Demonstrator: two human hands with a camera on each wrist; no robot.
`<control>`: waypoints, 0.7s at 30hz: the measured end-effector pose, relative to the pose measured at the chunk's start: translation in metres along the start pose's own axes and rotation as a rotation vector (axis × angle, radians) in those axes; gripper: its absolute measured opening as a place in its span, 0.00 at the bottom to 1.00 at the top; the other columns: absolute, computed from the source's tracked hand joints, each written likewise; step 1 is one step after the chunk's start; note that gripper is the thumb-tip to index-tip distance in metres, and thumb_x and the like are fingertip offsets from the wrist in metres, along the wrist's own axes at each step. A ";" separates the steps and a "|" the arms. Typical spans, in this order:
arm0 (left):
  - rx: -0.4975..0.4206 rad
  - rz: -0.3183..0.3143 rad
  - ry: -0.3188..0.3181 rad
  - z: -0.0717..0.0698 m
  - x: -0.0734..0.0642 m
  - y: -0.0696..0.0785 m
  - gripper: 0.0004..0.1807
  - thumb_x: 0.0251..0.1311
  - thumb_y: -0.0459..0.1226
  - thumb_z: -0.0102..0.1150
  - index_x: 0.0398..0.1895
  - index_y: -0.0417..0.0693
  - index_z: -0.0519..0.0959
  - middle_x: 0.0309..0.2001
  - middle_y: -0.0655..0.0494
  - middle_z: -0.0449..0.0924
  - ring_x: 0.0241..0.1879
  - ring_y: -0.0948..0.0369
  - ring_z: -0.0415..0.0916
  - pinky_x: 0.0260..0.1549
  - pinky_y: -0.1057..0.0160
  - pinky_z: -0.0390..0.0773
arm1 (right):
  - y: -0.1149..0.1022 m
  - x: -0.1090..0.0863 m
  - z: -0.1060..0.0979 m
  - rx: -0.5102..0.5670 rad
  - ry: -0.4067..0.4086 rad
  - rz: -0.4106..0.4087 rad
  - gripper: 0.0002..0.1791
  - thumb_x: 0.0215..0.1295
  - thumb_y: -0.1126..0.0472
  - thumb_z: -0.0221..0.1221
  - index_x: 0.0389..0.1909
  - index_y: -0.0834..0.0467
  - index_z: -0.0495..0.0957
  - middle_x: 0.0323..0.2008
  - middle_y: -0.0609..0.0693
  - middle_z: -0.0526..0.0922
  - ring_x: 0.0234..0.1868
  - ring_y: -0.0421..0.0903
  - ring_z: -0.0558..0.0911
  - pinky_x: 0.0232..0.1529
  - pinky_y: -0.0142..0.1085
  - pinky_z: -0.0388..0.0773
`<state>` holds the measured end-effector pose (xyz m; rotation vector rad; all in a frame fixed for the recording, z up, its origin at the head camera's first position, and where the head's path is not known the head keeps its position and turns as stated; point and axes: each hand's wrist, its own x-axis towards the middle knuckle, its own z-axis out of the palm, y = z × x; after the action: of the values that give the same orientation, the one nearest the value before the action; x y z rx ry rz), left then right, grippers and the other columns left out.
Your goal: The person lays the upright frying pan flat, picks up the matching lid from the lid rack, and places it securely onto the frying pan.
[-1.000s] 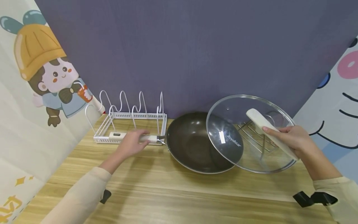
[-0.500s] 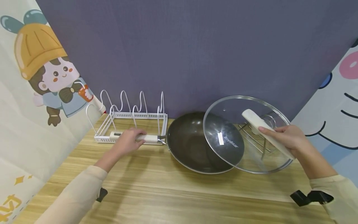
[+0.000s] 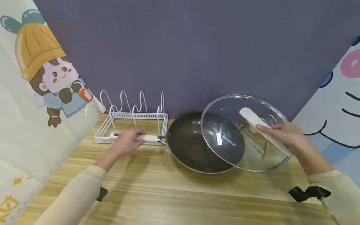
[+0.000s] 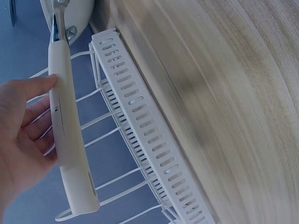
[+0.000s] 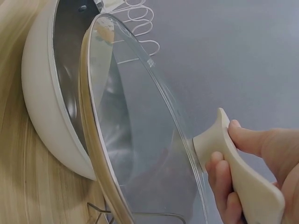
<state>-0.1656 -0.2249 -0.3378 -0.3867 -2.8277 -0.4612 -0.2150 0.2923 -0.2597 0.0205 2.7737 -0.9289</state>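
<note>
A wok (image 3: 187,147) with a dark inside and pale outside sits on the wooden table, its cream handle (image 4: 70,126) pointing left. That handle is held by my left hand (image 3: 127,142), thumb on one side and fingers behind it. My right hand (image 3: 285,134) grips the long cream knob (image 5: 238,172) of a glass lid (image 3: 228,140) marked Royalstar. Tilted, the lid overlaps the wok's right side in the head view. In the right wrist view, its pale rim stands close beside the wok's edge.
Behind the wok handle stands a white wire rack (image 3: 104,140) with upright loops, against the dark blue wall (image 3: 180,56). A metal wire stand (image 3: 265,150) shows through the lid at the right. Bare wooden table (image 3: 180,197) lies in front.
The right hand has moved the lid a little to the left, further over the wok. My left hand has slid slightly left along the handle. The wok stays in place.
</note>
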 end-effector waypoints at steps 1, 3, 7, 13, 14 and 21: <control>-0.001 0.000 0.001 0.000 0.000 0.000 0.15 0.52 0.37 0.68 0.43 0.41 0.82 0.41 0.43 0.85 0.40 0.47 0.82 0.43 0.47 0.81 | -0.001 0.000 0.000 0.006 -0.007 0.002 0.44 0.60 0.32 0.55 0.51 0.72 0.77 0.40 0.61 0.77 0.32 0.45 0.76 0.29 0.36 0.78; -0.001 0.005 0.003 0.001 -0.001 -0.001 0.15 0.52 0.37 0.67 0.42 0.41 0.82 0.40 0.44 0.85 0.40 0.47 0.82 0.42 0.47 0.81 | -0.004 0.001 0.000 0.016 -0.014 0.005 0.44 0.60 0.32 0.55 0.51 0.74 0.76 0.37 0.57 0.78 0.30 0.44 0.77 0.29 0.36 0.79; -0.003 0.004 -0.007 0.001 -0.003 -0.003 0.15 0.52 0.36 0.67 0.43 0.40 0.81 0.40 0.43 0.85 0.40 0.47 0.81 0.43 0.47 0.81 | -0.009 0.002 0.003 0.014 -0.021 0.001 0.45 0.60 0.33 0.55 0.53 0.74 0.74 0.39 0.58 0.77 0.31 0.44 0.76 0.29 0.36 0.78; 0.005 -0.001 -0.009 -0.002 -0.002 -0.004 0.20 0.53 0.36 0.66 0.48 0.36 0.80 0.45 0.39 0.84 0.44 0.44 0.81 0.47 0.45 0.81 | -0.014 0.003 0.006 0.029 -0.022 -0.006 0.42 0.60 0.33 0.56 0.49 0.72 0.77 0.40 0.59 0.76 0.32 0.44 0.75 0.30 0.35 0.78; 0.005 0.006 -0.008 -0.001 -0.001 -0.004 0.20 0.54 0.36 0.66 0.49 0.36 0.79 0.45 0.39 0.84 0.45 0.43 0.81 0.48 0.45 0.80 | -0.015 0.003 0.005 0.033 -0.026 -0.003 0.41 0.60 0.33 0.56 0.48 0.71 0.78 0.39 0.57 0.76 0.32 0.43 0.75 0.30 0.35 0.78; -0.005 0.025 -0.005 0.001 0.001 -0.002 0.18 0.53 0.36 0.67 0.46 0.37 0.80 0.45 0.41 0.84 0.46 0.44 0.81 0.50 0.46 0.80 | -0.018 0.001 0.003 0.005 -0.066 -0.014 0.42 0.60 0.33 0.56 0.53 0.71 0.76 0.46 0.63 0.75 0.37 0.47 0.75 0.31 0.34 0.78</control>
<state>-0.1674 -0.2262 -0.3395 -0.4238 -2.8238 -0.4628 -0.2167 0.2764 -0.2516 -0.0284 2.7146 -0.9225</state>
